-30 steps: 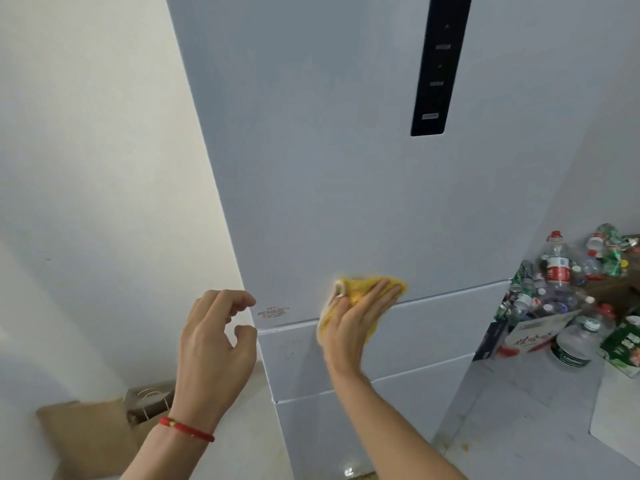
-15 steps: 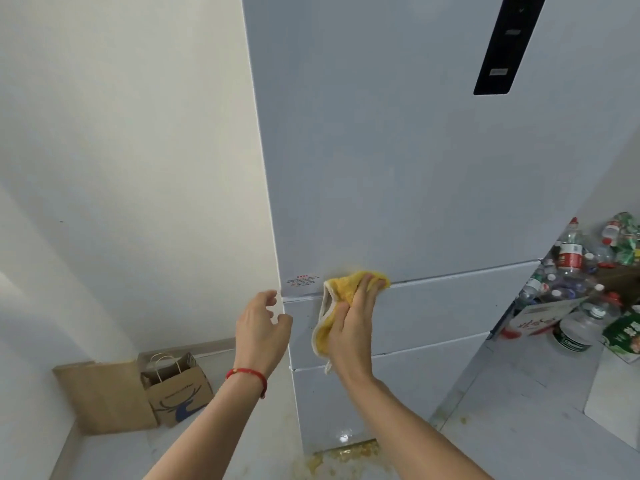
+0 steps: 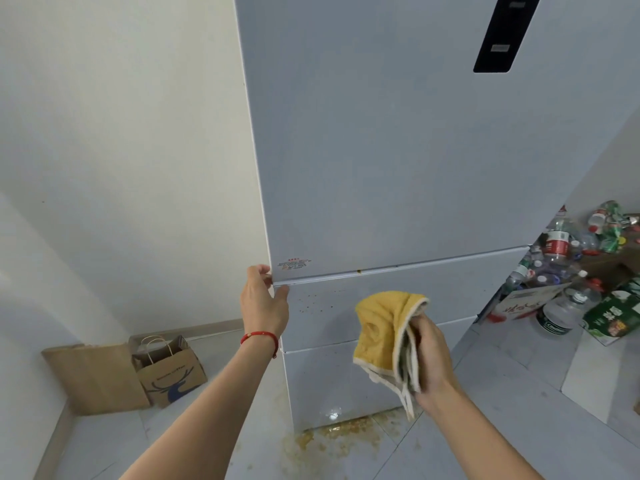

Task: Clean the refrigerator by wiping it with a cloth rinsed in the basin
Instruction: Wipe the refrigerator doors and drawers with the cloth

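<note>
Both hands are raised in front of the refrigerator (image 3: 398, 150). Left hand (image 3: 265, 306), with a red string bracelet (image 3: 259, 337) on its wrist, grips the left corner of the upper door at its bottom edge: the fingers curl round the side edge and the thumb lies on the front just below the seam. Right hand (image 3: 429, 362) grasps the yellow cloth (image 3: 381, 334), bunched and folded, with its pale trimmed edge hanging below the hand. Cloth and right hand appear held clear of the refrigerator front, at the level of the middle drawer; contact cannot be confirmed.

Largest item: the pale grey-blue refrigerator, standing upright against the white wall (image 3: 121, 133), with one tall upper door and two drawer fronts beneath. A black control strip (image 3: 505, 32) runs down the upper door near the top right. A small printed label (image 3: 293, 263) sits at the lower left corner of the upper door. Small brown specks (image 3: 311, 301) mark the middle drawer front.

Floor: grey tiles (image 3: 519, 410), with a yellowish-brown stain (image 3: 332, 433) at the base of the refrigerator. A heap of plastic bottles (image 3: 561, 258) and cartons lies to the right. A brown paper bag (image 3: 169, 370) stands at the left wall, beside a flat brown board (image 3: 93, 379).
</note>
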Motion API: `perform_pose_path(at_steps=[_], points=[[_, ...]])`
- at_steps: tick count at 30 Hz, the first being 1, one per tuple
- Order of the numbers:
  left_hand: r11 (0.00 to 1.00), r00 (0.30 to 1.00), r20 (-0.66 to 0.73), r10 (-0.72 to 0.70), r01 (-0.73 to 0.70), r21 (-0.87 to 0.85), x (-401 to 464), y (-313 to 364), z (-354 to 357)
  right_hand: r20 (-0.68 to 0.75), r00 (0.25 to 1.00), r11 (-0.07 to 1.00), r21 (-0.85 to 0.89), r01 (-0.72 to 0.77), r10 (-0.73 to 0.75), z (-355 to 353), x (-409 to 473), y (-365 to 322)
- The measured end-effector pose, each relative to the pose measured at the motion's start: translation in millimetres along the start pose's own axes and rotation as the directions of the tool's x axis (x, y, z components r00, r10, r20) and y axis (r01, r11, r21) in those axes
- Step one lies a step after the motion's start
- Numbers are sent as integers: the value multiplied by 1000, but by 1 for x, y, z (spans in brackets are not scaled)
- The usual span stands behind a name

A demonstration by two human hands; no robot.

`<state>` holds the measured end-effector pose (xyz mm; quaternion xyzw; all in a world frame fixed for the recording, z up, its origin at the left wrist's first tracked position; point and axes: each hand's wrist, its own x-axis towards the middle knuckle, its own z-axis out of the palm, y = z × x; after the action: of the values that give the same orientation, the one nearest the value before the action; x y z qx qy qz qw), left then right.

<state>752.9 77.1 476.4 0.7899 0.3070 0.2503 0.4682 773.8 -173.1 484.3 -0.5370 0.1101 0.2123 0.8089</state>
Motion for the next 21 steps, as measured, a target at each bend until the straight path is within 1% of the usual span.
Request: perform_pose_path(at_steps=[1, 2, 4, 6, 8, 10, 11, 13, 14, 15, 17, 18, 19, 20, 21], points=[[1000, 1000, -8, -9, 8, -9, 0, 1, 0, 18, 997, 993, 94, -76, 75, -4, -2, -1], [1000, 1000, -8, -15, 15, -11, -1, 1, -1, 38, 994, 982, 154, -110, 105, -10, -3, -2], [1000, 1000, -9, -21, 21, -13, 0, 1, -2, 76, 995, 971, 225, -77, 61, -21, -1, -6], [999, 999, -14, -33, 32, -21, -1, 0, -2, 79, 997, 974, 226, 3, -21, -25, -2, -15], [999, 999, -30, -38, 37, -23, -2, 1, -1, 104, 988, 985, 138, 101, -116, -20, -5, -24], [998, 998, -36, -50, 49, -26, -2, 1, -1, 107, 969, 972, -54, 231, -224, -7, -7, -30], [999, 998, -37, -49, 48, -27, -2, 2, -2, 120, 948, 934, -170, 313, -295, 0, -8, -32], [999, 999, -32, -41, 40, -31, -6, 3, -4, 176, 887, 799, -388, 460, -426, 11, -6, -30], [999, 999, -23, -36, 36, -30, -11, 3, -6, 199, 865, 730, -470, 497, -460, 14, -3, -26], [999, 999, -15, -29, 28, -25, -17, 3, -8, 225, 842, 658, -537, 528, -491, 17, 0, -22], [999, 1000, -13, -26, 26, -31, -32, 2, -11, 310, 784, 518, -612, 598, -538, 23, 7, -11], [999, 1000, -13, -29, 28, -39, -38, 2, -13, 365, 735, 414, -645, 642, -571, 27, 11, -5], [999, 1000, -12, -25, 24, -45, -44, 3, -15, 440, 663, 255, -682, 685, -605, 32, 16, 3], [999, 1000, -13, -21, 20, -45, -49, 2, -18, 541, 580, 71, -691, 719, -608, 40, 20, 14], [999, 1000, -14, -21, 20, -45, -52, 1, -21, 645, 495, -84, -653, 752, -582, 50, 25, 25]])
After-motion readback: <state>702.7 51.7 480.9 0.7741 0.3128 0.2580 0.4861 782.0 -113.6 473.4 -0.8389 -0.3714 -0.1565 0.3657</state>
